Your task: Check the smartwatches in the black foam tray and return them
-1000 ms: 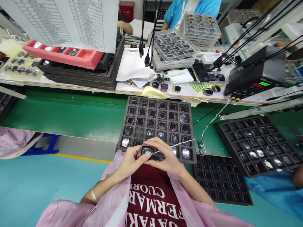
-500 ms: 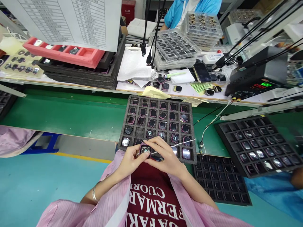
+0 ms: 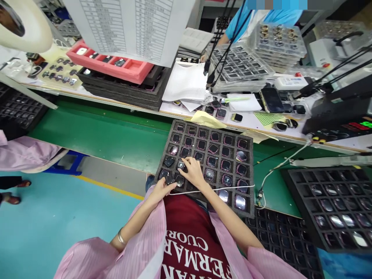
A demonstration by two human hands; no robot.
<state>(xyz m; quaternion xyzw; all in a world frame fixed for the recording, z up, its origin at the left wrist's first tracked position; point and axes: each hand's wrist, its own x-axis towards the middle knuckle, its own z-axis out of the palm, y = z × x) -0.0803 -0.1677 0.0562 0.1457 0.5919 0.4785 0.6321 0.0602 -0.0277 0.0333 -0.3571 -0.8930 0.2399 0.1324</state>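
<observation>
A black foam tray of smartwatches lies in front of my body, with most of its compartments filled. My right hand reaches over it, thumb and fingertips around a smartwatch with a lit screen in a compartment on the left side. Near the tray's front left corner, my left hand holds a dark smartwatch between thumb and fingers. A white cable runs from by my left hand, across the tray and beyond its right edge.
A second foam tray of watches leans at the right, above another tray. On the bench behind are a pink foam tray, stacked clear trays, a phone and a black power supply. A co-worker's blue sleeve shows behind.
My hands have parted. The right hand went from the lit watch held at the front edge to a compartment on the left; my left hand now holds a dark watch. The view has shifted left.
</observation>
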